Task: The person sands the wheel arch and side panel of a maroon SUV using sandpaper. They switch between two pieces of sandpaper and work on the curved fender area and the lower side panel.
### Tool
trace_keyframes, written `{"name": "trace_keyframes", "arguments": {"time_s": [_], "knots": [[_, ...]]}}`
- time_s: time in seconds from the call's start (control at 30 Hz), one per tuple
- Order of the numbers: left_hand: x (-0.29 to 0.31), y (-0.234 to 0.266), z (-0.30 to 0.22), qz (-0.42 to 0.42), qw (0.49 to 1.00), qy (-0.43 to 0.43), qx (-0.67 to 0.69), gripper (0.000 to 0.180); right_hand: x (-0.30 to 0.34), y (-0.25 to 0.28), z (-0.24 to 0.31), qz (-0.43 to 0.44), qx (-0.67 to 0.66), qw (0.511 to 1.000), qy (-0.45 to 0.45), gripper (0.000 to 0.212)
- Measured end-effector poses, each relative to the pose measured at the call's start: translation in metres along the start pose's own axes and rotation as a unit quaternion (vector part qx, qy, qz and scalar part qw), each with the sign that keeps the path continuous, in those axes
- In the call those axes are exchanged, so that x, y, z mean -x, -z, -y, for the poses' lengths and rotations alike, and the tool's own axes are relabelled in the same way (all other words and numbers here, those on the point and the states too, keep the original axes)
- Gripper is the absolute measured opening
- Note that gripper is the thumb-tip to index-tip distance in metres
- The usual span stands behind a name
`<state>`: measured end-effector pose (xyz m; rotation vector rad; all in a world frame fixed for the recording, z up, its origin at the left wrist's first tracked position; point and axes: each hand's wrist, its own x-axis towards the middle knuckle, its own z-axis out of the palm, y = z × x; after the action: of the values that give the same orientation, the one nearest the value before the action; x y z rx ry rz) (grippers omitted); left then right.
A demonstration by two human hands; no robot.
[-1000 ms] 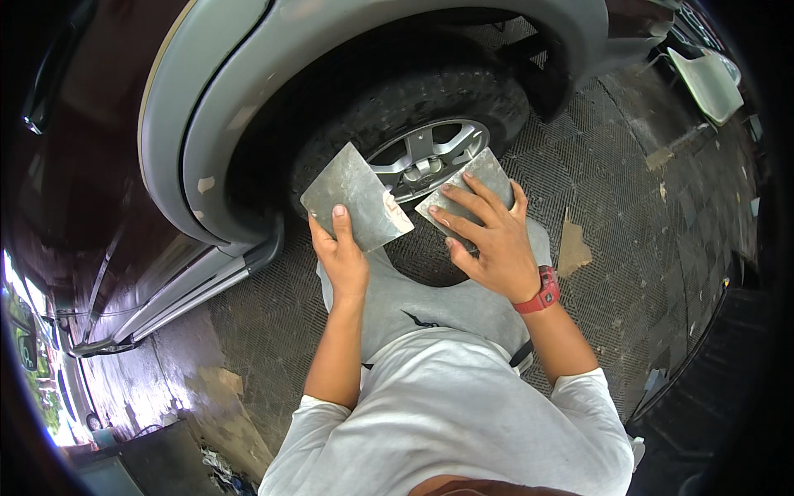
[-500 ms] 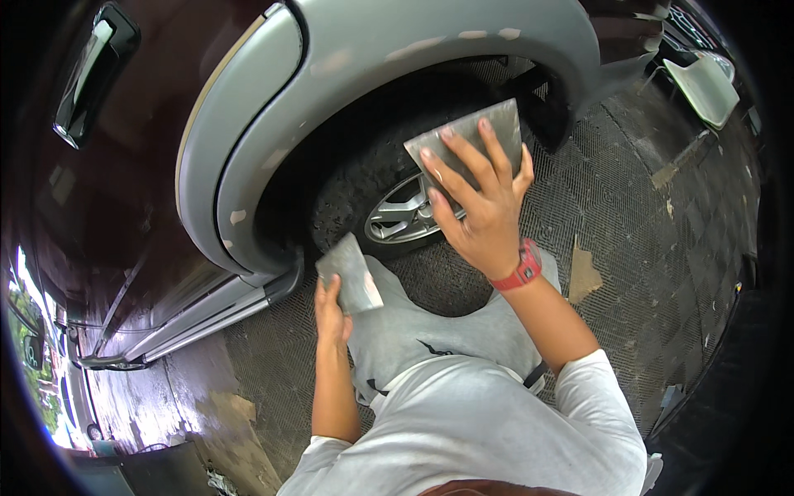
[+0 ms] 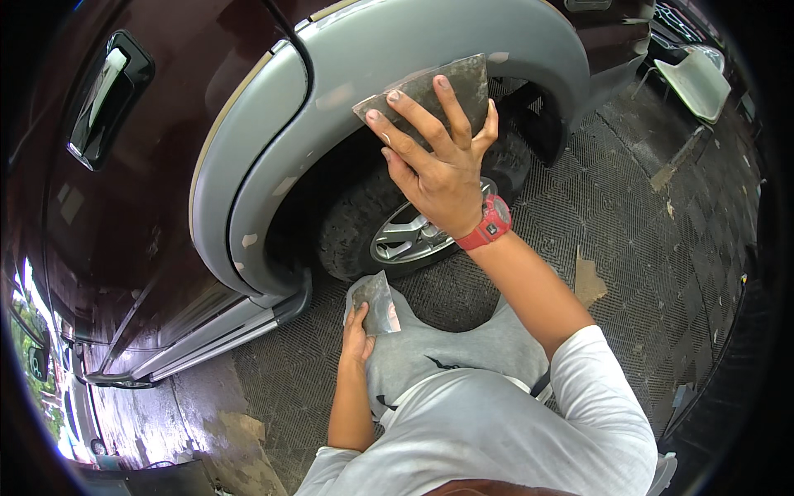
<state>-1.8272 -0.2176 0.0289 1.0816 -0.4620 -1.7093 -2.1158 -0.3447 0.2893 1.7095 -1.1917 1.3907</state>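
My right hand (image 3: 442,182) is raised with fingers spread across the back of a thin, flat metal putty spreader (image 3: 423,88). The spreader's far edge lies at the grey wheel arch trim (image 3: 451,35) of a dark maroon car; whether it touches is hard to tell. Pale filler-like patches dot the trim. Low over my lap, my left hand (image 3: 356,337) grips a smaller grey metal plate (image 3: 379,306), thumb on top, with a pale smear near one edge.
Below the arch sits a tyre (image 3: 343,240) with a silver alloy rim (image 3: 405,240). A side step (image 3: 215,335) runs along the car at left. Ribbed dark matting (image 3: 628,215) covers the floor, with a cardboard scrap (image 3: 589,283) on it. A pale green chair (image 3: 696,87) stands far right.
My right hand has carried the spreader up and left, from in front of the wheel to the arch trim. The left hand with its plate has shifted slightly right and down in view.
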Motion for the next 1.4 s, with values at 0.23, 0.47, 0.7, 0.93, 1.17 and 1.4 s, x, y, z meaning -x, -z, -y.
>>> {"name": "trace_keyframes", "arguments": {"time_s": [0.23, 0.47, 0.7, 0.93, 1.17, 1.4], "knots": [[0.004, -0.008, -0.001, -0.012, 1.000, -0.016, 0.007, 0.047, -0.005, 0.020, 0.007, 0.015, -0.011, 0.999, -0.026, 0.044], [0.004, -0.008, -0.002, -0.018, 1.000, -0.005, 0.009, 0.048, -0.017, 0.036, 0.022, 0.060, -0.012, 0.998, -0.032, 0.046], [-0.001, 0.003, 0.002, -0.007, 1.000, -0.013, 0.011, 0.046, -0.013, 0.035, 0.017, 0.037, -0.039, 0.997, -0.053, 0.046], [-0.001, 0.005, 0.002, -0.008, 1.000, -0.012, 0.010, 0.045, -0.001, 0.017, 0.011, 0.034, -0.036, 0.998, -0.037, 0.046], [0.002, 0.002, 0.001, -0.004, 1.000, -0.007, 0.026, 0.046, -0.017, 0.036, 0.024, 0.052, -0.038, 0.996, -0.062, 0.045], [0.001, 0.002, 0.001, -0.004, 1.000, -0.011, 0.019, 0.046, -0.012, 0.041, 0.022, 0.069, -0.028, 0.996, -0.054, 0.044]]}}
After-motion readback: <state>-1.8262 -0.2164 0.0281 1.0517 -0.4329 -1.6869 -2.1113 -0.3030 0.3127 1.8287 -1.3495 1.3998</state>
